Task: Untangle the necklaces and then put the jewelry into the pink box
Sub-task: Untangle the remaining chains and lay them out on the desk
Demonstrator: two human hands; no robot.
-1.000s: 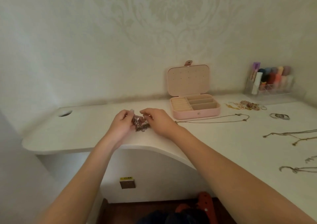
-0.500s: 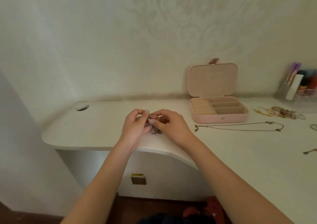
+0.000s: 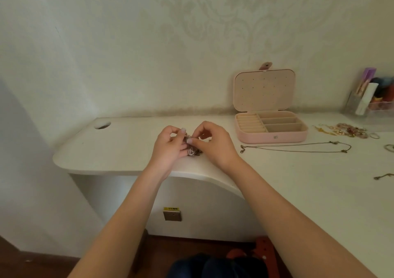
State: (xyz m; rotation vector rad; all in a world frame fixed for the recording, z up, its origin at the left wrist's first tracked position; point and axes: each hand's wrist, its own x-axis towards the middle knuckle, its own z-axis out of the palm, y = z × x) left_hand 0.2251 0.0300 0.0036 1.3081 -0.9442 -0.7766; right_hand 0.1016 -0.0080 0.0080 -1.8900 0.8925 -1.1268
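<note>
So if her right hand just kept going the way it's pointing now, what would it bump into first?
The right hand points leftward, its fingertips pinching the small tangled clump of metal chains. Straight on it would almost at once meet the left hand, which grips the same clump from the other side; depth between them is hard to judge.

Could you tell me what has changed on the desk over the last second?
Little has changed. Both hands keep working the tangled chains at the desk's front edge: the left hand and right hand still pinch the clump, fingers shifting slightly. Nothing was let go. The open pink box and the straight necklace lie as before; only the camera turned left.
</note>
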